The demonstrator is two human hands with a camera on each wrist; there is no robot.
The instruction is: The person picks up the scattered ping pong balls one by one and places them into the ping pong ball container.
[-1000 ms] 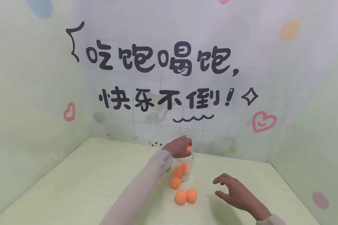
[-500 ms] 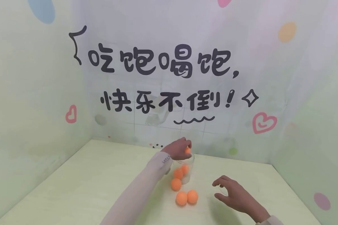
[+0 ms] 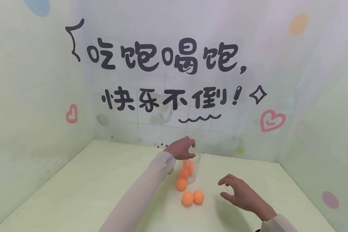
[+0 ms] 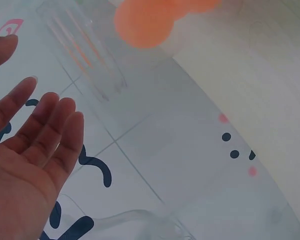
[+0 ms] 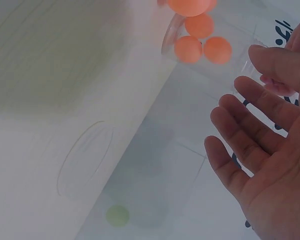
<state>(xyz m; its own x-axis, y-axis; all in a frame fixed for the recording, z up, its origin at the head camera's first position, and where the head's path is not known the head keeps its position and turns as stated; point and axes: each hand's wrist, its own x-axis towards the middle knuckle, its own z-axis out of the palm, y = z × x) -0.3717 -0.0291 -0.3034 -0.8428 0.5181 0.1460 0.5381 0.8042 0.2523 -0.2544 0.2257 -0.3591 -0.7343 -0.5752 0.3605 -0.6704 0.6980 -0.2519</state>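
Observation:
My left hand [image 3: 182, 149] is above the mouth of a clear jar [image 3: 196, 167], its thumb and fingers spread apart with nothing between them. In the left wrist view the fingers [image 4: 65, 127] are relaxed and hold nothing. Orange ping-pong balls [image 5: 188, 49] lie inside the upright jar, one high up near the rim. Just in front of the jar, on the table, is one more ping-pong ball [image 3: 181, 184]; two others [image 3: 187, 198] sit side by side nearer me. My right hand [image 3: 240, 195] hovers to their right, fingers loosely bent around nothing.
A pale wooden table [image 3: 81, 183] carries everything, closed in by printed walls [image 3: 127, 83] at the back and both sides. In the right wrist view, a faint clear oval outline [image 5: 85, 160], perhaps a round disc, lies on the table.
The ping-pong ball that my left fingers pinched over the jar is released and now sits inside, near the top. My left fingers have spread. My right hand has stayed about where it was.

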